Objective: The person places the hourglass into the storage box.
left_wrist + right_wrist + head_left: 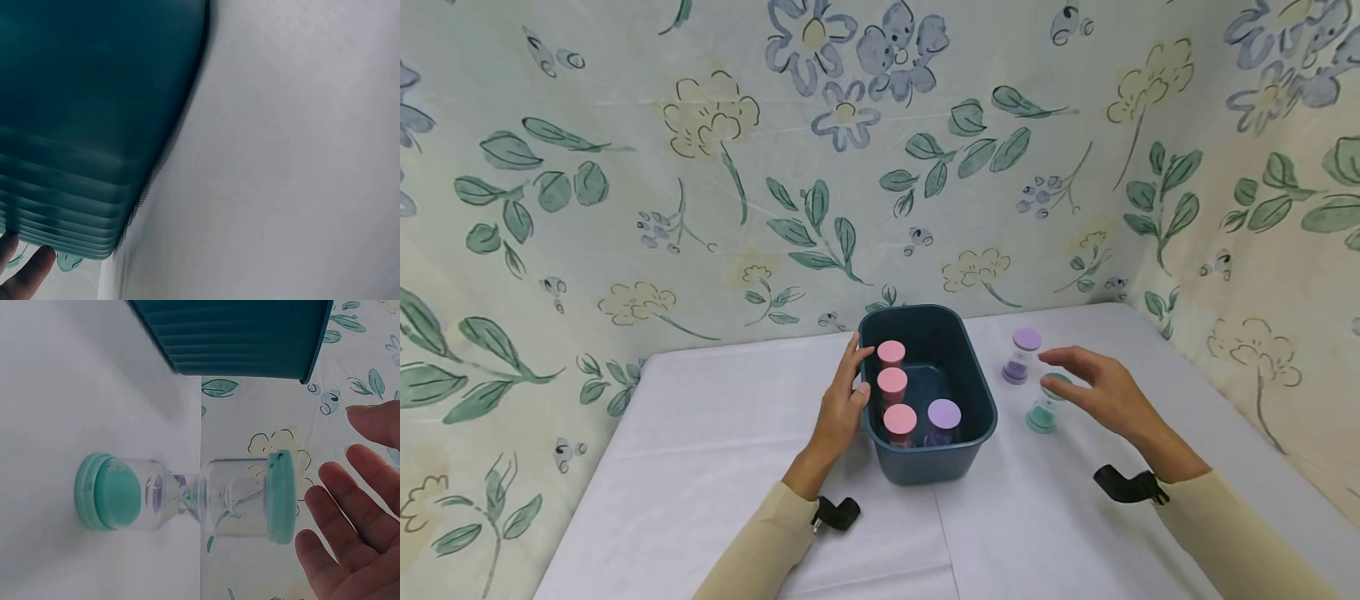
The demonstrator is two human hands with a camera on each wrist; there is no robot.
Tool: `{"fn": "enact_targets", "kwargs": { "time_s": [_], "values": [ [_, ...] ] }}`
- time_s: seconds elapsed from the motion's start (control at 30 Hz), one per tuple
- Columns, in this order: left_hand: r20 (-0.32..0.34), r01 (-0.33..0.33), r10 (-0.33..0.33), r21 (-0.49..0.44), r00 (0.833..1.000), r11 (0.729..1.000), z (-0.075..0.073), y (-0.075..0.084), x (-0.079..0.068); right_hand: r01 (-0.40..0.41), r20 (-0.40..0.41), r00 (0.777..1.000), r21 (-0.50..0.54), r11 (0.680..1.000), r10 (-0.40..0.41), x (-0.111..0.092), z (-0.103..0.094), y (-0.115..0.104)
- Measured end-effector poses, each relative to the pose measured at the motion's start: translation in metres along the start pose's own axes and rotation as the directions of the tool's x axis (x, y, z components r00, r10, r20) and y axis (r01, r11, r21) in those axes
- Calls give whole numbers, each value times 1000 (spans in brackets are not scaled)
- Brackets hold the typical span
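Observation:
A dark teal bin (pixel 934 463) stands on the table with three pink-capped sand timers (pixel 892 381) along its left side and a purple-capped one (pixel 943 414) in the near right corner. My left hand (pixel 837 408) rests on the bin's left rim, fingers fairly straight; two fingertips (pixel 39 265) show at the rim in the left wrist view. Right of the bin, a mint-green sand timer (pixel 128 494) stands upright. My right hand (pixel 1101 392) hovers at its top, fingers spread and apart from its cap in the right wrist view. A purple sand timer (pixel 1021 354) stands just behind.
White cloth (pixel 715 467) covers the table, with a seam running toward the front. A floral curtain (pixel 820 150) hangs behind the table and along its right side. Each forearm carries a black wrist camera (pixel 1127 485) near the sleeve cuff.

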State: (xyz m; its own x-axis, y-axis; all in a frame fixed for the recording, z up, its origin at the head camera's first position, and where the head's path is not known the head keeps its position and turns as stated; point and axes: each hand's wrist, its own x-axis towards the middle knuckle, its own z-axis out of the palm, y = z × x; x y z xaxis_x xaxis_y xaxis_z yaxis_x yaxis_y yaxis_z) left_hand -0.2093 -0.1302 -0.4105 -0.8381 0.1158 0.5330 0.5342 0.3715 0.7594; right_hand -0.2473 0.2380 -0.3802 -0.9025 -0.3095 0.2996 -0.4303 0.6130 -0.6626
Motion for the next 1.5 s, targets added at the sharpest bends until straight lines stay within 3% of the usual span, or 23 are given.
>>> {"fn": "enact_targets", "kwargs": {
  "time_s": [0.47,1.5],
  "values": [
    [5,17,-17,-2,1000,1000,-1,-2,0,-101,34,994,-35,994,102,-4,4,21],
    [6,20,-20,-12,1000,1000,-2,-2,3,-146,82,987,49,988,141,-10,9,38]
  ]
}}
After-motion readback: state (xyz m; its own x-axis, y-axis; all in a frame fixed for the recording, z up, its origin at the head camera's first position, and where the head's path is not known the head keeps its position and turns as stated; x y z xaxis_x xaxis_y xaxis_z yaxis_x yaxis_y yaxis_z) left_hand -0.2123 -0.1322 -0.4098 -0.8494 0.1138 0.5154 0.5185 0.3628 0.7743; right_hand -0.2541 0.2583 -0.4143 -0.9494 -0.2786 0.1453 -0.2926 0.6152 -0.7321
